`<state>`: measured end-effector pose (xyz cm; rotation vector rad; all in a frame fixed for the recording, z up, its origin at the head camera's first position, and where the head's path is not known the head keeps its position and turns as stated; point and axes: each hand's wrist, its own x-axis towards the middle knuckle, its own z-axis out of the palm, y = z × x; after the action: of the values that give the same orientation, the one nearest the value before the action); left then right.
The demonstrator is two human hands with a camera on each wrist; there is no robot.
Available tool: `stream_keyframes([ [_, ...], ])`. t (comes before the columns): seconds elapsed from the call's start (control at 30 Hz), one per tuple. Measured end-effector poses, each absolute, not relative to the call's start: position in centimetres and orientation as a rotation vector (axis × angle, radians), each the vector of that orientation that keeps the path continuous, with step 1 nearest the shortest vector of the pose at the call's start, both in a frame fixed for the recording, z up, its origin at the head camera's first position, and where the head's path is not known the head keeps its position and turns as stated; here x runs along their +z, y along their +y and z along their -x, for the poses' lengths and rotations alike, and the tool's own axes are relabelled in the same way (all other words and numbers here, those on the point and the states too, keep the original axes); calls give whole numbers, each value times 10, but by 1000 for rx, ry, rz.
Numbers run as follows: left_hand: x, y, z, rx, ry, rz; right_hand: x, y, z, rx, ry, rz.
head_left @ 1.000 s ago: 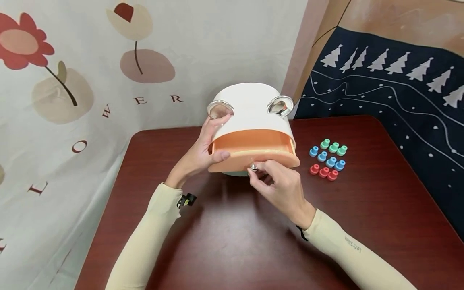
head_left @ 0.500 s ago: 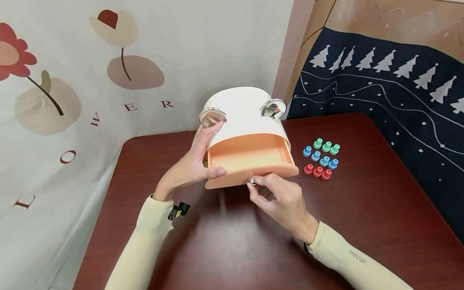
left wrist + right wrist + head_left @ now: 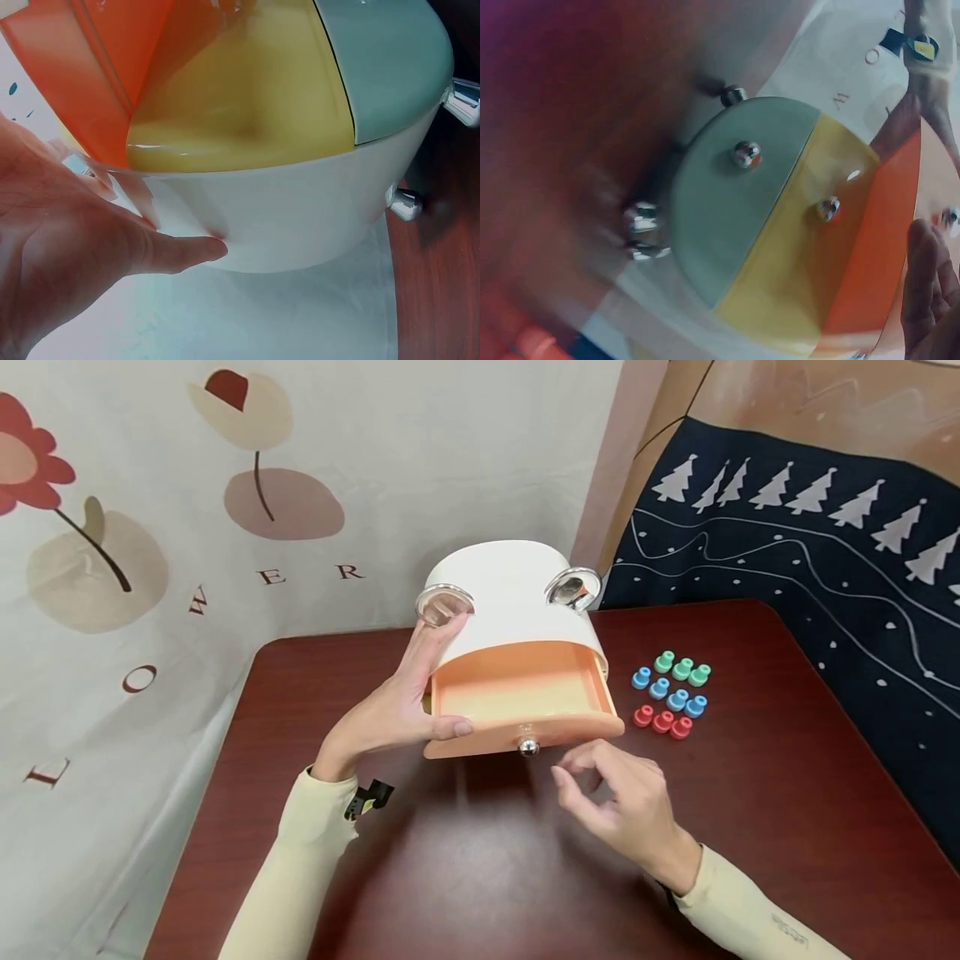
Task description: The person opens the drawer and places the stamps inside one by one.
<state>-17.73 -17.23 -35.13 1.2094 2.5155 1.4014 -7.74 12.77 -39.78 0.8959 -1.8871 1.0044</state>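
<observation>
A small white drawer cabinet stands tilted-looking on the table with two chrome rings at its upper sides. Its top orange drawer is pulled out and bare inside. Below, the yellow drawer and the green drawer are closed, each with a round silver knob. My left hand lies against the cabinet's left side, fingers extended along the white wall, thumb over the orange drawer's front edge. My right hand holds nothing, thumb and fingers bent, just right of the orange drawer's silver knob.
To the cabinet's right, small stepped pegs stand in rows on the dark red table: green pegs, blue pegs and red pegs. A flower-print cloth hangs close behind the cabinet; a navy cloth hangs at right.
The orange drawer has come further out toward me, drawn by its knob. My right hand has since let go of the knob and shifted right. My left hand stays on the cabinet.
</observation>
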Motion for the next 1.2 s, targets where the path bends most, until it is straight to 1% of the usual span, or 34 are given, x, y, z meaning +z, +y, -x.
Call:
stream_keyframes([
  [0.2,-353,-175,171,1374,2556,-1209,-403,164,78,1080,-1955,-833],
  [0.37,-354,-178,169,1360,2558,-1189,-420,192,81,1015,-2176,-676],
  [0.53,-354,-181,167,1356,2549,-1176,-438,211,94,938,-2446,-550],
  [0.73,-352,-180,171,1332,2553,-1215,-454,228,113,812,-2580,-404],
  [0.9,-349,-177,176,1319,2544,-1216,-455,240,125,737,-2658,-318],
  [1.2,-348,-172,179,1299,2537,-1232,-452,254,138,695,-2780,-311],
])
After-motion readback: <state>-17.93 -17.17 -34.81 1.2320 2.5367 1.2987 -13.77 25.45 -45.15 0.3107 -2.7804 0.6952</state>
